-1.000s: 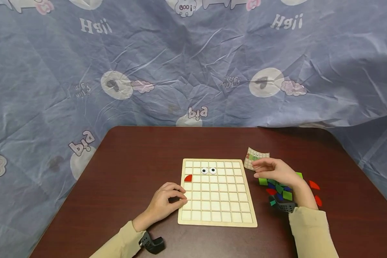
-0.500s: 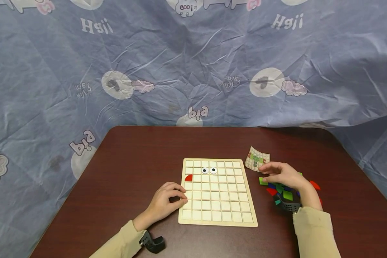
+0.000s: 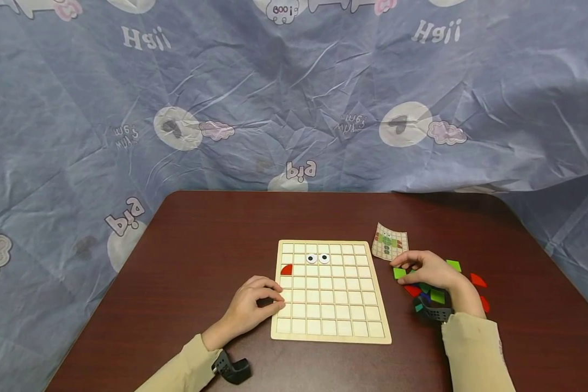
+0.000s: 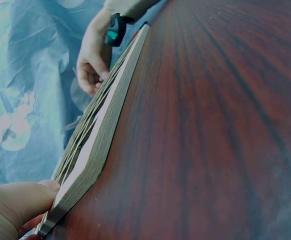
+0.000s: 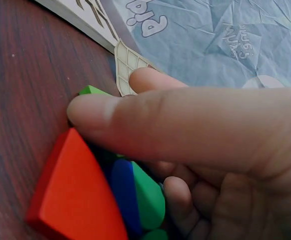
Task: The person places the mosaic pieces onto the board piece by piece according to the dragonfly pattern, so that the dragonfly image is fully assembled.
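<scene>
A pale wooden grid board [image 3: 328, 311] lies mid-table. On it sit two round eye pieces [image 3: 311, 258] and a red quarter-circle tile [image 3: 286, 269]. My left hand [image 3: 250, 308] rests at the board's left edge, its relaxed fingertips touching the rim. In the left wrist view, the thumb [image 4: 28, 200] lies against that edge. My right hand [image 3: 431, 269] is low over the pile of tiles at the right. Its thumb and index finger pinch a green square tile [image 3: 399, 273] from two sides. In the right wrist view the thumb [image 5: 150, 122] hides most of that tile.
A small picture card [image 3: 389, 242] with a gridded pattern lies by the board's top right corner. Loose tiles lie under and around the right hand, among them a red tile [image 5: 75, 190], blue ones and a green square [image 3: 453, 265]. A patterned cloth [image 3: 294, 98] hangs behind the table.
My right hand has moved down from over the picture card to the green square tile, and its thumb and index finger have come around it. The left hand has stayed at the board's edge.
</scene>
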### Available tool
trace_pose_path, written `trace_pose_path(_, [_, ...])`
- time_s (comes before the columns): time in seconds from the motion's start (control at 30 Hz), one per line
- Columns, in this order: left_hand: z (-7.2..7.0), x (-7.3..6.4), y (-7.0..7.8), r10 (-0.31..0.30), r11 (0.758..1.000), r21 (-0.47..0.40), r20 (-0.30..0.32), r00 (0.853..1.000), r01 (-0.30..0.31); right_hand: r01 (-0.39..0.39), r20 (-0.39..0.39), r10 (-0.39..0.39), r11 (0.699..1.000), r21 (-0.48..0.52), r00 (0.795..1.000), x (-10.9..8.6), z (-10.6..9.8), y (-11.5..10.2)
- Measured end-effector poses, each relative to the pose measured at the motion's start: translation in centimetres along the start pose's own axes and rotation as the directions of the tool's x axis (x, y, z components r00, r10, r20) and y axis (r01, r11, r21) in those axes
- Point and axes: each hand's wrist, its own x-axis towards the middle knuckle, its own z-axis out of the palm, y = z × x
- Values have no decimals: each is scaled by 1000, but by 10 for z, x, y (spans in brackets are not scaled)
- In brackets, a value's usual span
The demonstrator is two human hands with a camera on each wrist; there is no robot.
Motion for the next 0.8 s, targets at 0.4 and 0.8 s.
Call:
trace_pose_path(0.4, [-1, 0, 1, -1, 1000, 2, 7, 1000, 1, 4, -41, -2, 999, 45, 999, 2, 3, -2])
trace_pose_path(0.8, [-2, 1, 2, -6, 1000, 11, 8, 1000, 6, -29, -50, 27, 999, -36, 998, 3, 1, -8])
